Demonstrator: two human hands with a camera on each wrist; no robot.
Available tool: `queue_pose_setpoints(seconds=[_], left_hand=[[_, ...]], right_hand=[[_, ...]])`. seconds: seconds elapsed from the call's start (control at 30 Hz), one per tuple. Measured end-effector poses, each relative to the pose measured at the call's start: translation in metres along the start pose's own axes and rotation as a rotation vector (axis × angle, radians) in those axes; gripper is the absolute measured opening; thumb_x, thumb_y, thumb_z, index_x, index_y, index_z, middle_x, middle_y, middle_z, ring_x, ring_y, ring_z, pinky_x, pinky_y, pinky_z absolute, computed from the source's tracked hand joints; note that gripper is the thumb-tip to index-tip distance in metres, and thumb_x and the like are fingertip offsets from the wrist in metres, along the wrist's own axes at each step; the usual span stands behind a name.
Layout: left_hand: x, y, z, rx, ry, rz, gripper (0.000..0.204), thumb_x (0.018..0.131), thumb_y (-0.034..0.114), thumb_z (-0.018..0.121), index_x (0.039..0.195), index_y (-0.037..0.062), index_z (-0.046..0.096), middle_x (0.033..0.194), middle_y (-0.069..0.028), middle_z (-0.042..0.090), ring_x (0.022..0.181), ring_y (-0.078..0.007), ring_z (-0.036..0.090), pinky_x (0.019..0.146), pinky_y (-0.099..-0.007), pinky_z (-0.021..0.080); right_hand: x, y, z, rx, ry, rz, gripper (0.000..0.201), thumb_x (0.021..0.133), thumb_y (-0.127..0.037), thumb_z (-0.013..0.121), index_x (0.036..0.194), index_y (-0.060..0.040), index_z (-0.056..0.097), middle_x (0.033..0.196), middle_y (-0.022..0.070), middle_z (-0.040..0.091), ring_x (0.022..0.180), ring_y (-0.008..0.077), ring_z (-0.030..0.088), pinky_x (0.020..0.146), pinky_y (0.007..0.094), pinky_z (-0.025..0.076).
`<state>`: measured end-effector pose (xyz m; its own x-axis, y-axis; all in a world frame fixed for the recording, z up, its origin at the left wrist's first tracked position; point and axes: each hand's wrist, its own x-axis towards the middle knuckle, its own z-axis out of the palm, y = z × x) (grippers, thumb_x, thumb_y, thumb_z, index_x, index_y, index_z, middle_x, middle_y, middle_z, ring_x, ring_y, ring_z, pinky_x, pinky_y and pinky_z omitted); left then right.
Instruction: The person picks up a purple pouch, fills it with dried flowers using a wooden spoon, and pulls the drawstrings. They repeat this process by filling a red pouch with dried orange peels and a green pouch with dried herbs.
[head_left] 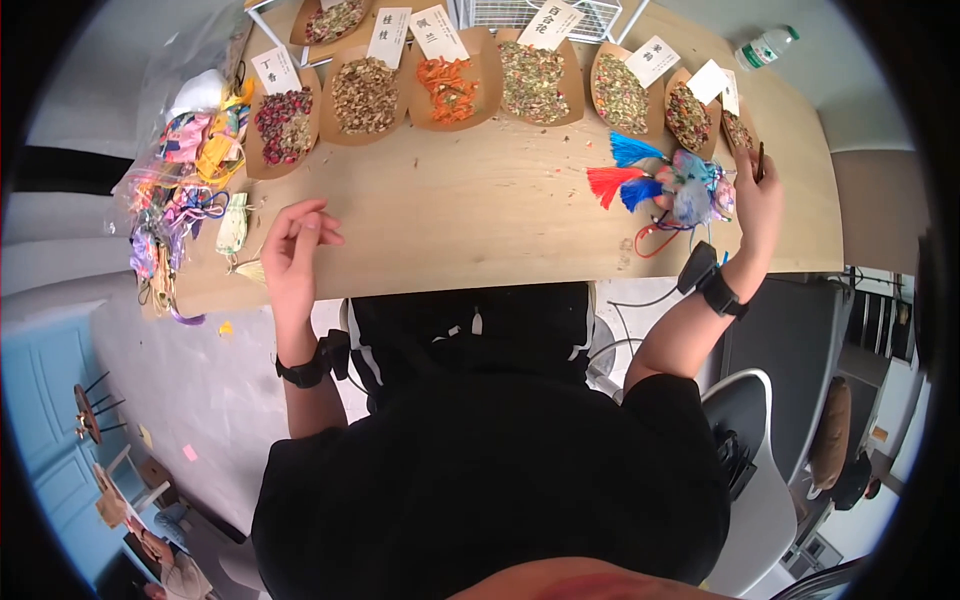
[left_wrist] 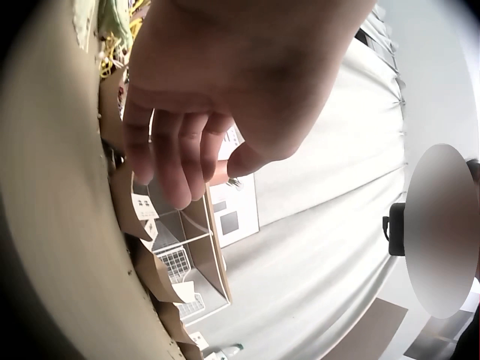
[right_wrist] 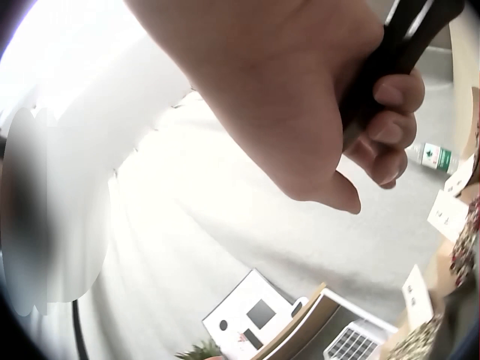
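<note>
My right hand is at the right end of the table, by the last paper tray of dried herbs. Its fingers curl round black tongs, whose two dark arms stick out past the fist in the right wrist view. Just left of that hand lies a pile of patterned sachets with blue and red tassels. My left hand hovers over the table's left front part, fingers loosely bent and holding nothing. Close beside it are a pale green sachet and its cream tassel.
Boat-shaped paper trays of dried flowers and herbs, such as the orange-petal one, line the back with label cards. Colourful sachets in a plastic bag fill the left end. A water bottle lies at the back right, near a wire rack.
</note>
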<state>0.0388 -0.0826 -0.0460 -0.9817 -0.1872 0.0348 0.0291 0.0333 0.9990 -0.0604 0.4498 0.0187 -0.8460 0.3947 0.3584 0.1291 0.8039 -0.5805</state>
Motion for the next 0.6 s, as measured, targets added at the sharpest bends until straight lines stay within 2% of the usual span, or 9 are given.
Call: queue_pose_setpoints(seconds=[0.07, 0.1, 0.23, 0.33, 0.37, 0.47, 0.53, 0.57, 0.6], left_hand=[[-0.008, -0.001, -0.012, 0.014, 0.084, -0.008, 0.021, 0.1, 0.013, 0.055, 0.113, -0.0024, 0.062, 0.088, -0.007, 0.066, 0.076, -0.0134, 0.062, 0.073, -0.026, 0.05], [-0.01, -0.003, -0.016, 0.021, 0.119, 0.006, 0.021, 0.1, 0.013, 0.055, 0.112, -0.0023, 0.063, 0.088, -0.0068, 0.066, 0.075, -0.0131, 0.062, 0.072, -0.0259, 0.05], [-0.012, -0.001, -0.03, 0.07, 0.227, 0.027, 0.023, 0.101, 0.017, 0.054, 0.111, -0.002, 0.063, 0.088, -0.0064, 0.064, 0.075, -0.0131, 0.061, 0.074, -0.0269, 0.051], [-0.014, -0.002, -0.037, 0.094, 0.262, 0.041, 0.023, 0.101, 0.018, 0.055, 0.111, -0.002, 0.063, 0.088, -0.0053, 0.064, 0.076, -0.0123, 0.06, 0.074, -0.0268, 0.05], [-0.016, -0.003, -0.042, 0.103, 0.284, 0.051, 0.023, 0.101, 0.017, 0.055, 0.111, -0.0021, 0.063, 0.089, -0.0048, 0.064, 0.076, -0.0117, 0.06, 0.073, -0.0264, 0.049], [-0.018, -0.01, -0.059, 0.171, 0.375, 0.074, 0.019, 0.099, 0.015, 0.059, 0.108, -0.001, 0.065, 0.086, -0.0022, 0.065, 0.075, -0.0084, 0.058, 0.07, -0.0244, 0.048], [-0.014, -0.012, -0.069, 0.433, 0.499, 0.099, 0.022, 0.094, 0.016, 0.065, 0.109, 0.0005, 0.065, 0.089, -0.0052, 0.065, 0.073, -0.0134, 0.059, 0.071, -0.0269, 0.048], [-0.01, -0.01, -0.072, 0.602, 0.547, 0.13, 0.024, 0.092, 0.016, 0.067, 0.11, 0.001, 0.065, 0.091, -0.0064, 0.066, 0.073, -0.0166, 0.06, 0.072, -0.029, 0.049], [-0.005, -0.009, -0.075, 0.771, 0.586, 0.157, 0.026, 0.09, 0.016, 0.068, 0.111, 0.0016, 0.066, 0.092, -0.0077, 0.066, 0.073, -0.0198, 0.061, 0.073, -0.0311, 0.05]], right_hand=[[-0.013, -0.022, 0.003, 0.231, -0.171, 0.002, 0.03, 0.097, -0.03, 0.062, 0.1, -0.0011, 0.068, 0.063, -0.0044, 0.05, 0.058, 0.0047, 0.044, 0.052, 0.0235, 0.033], [-0.018, -0.036, 0.001, 0.258, -0.327, 0.073, 0.028, 0.097, -0.027, 0.063, 0.105, 0.0002, 0.068, 0.075, -0.0025, 0.059, 0.065, 0.0052, 0.049, 0.058, 0.0234, 0.04], [-0.022, -0.059, 0.022, 0.445, -0.726, 0.022, 0.028, 0.099, -0.028, 0.061, 0.089, -0.0024, 0.066, 0.063, -0.006, 0.049, 0.055, 0.0026, 0.043, 0.049, 0.022, 0.032], [-0.015, -0.059, 0.042, 0.319, -0.73, 0.012, 0.029, 0.099, -0.028, 0.06, 0.089, -0.0015, 0.066, 0.06, -0.0061, 0.047, 0.051, 0.0026, 0.041, 0.048, 0.0221, 0.031], [-0.017, -0.077, 0.037, 0.317, -0.787, 0.069, 0.029, 0.099, -0.028, 0.06, 0.089, -0.0017, 0.066, 0.058, -0.0058, 0.046, 0.049, 0.0016, 0.04, 0.046, 0.0218, 0.03], [-0.014, -0.097, 0.043, 0.365, -0.972, -0.005, 0.029, 0.099, -0.028, 0.06, 0.087, -0.0022, 0.065, 0.056, -0.0061, 0.044, 0.047, 0.0014, 0.038, 0.045, 0.0216, 0.029], [-0.007, -0.121, 0.039, 0.357, -1.178, 0.111, 0.027, 0.098, -0.026, 0.06, 0.084, -0.0029, 0.064, 0.056, -0.0062, 0.044, 0.047, 0.001, 0.036, 0.045, 0.0208, 0.027], [-0.002, -0.122, 0.048, 0.381, -1.252, -0.092, 0.025, 0.097, -0.023, 0.06, 0.083, -0.0026, 0.063, 0.058, -0.0063, 0.045, 0.049, 0.0012, 0.036, 0.046, 0.0212, 0.027], [0.003, -0.123, 0.055, 0.387, -1.326, -0.123, 0.025, 0.097, -0.023, 0.06, 0.083, -0.0024, 0.063, 0.058, -0.0062, 0.046, 0.051, 0.0013, 0.036, 0.047, 0.0213, 0.027]])
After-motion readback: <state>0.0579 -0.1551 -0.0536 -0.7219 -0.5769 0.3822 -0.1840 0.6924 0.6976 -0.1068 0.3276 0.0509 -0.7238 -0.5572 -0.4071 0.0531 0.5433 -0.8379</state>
